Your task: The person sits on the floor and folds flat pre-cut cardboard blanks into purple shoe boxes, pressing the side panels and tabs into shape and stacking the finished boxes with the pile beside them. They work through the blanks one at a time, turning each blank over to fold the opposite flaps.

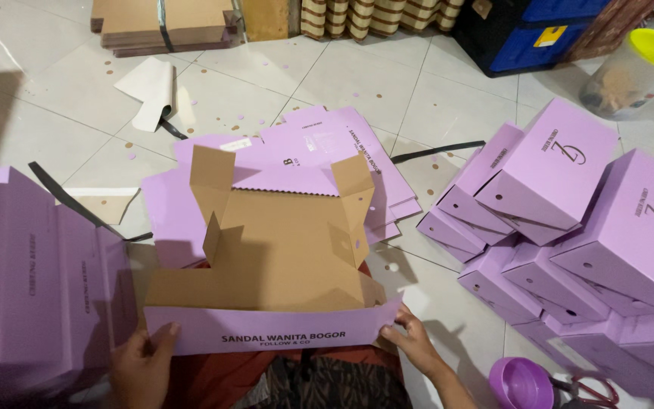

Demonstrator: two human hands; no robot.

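A half-folded lilac cardboard box (281, 257) with a brown inside lies open on my lap, its side flaps standing up. My left hand (141, 363) grips the left end of its near lilac wall, thumb on the outside. My right hand (410, 341) pinches the right end of the same wall at the corner. Under and beyond the box lies a stack of flat lilac box blanks (334, 140) on the tiled floor.
A heap of finished lilac boxes (569, 220) fills the right side. More flat lilac blanks (32, 280) lie at the left. A purple bowl (520, 382) and red-handled scissors (588, 390) sit at the lower right. Black straps, paper punch-outs, bundled brown cardboard (164, 23) and a yellow-lidded tub (633, 72) lie farther off.
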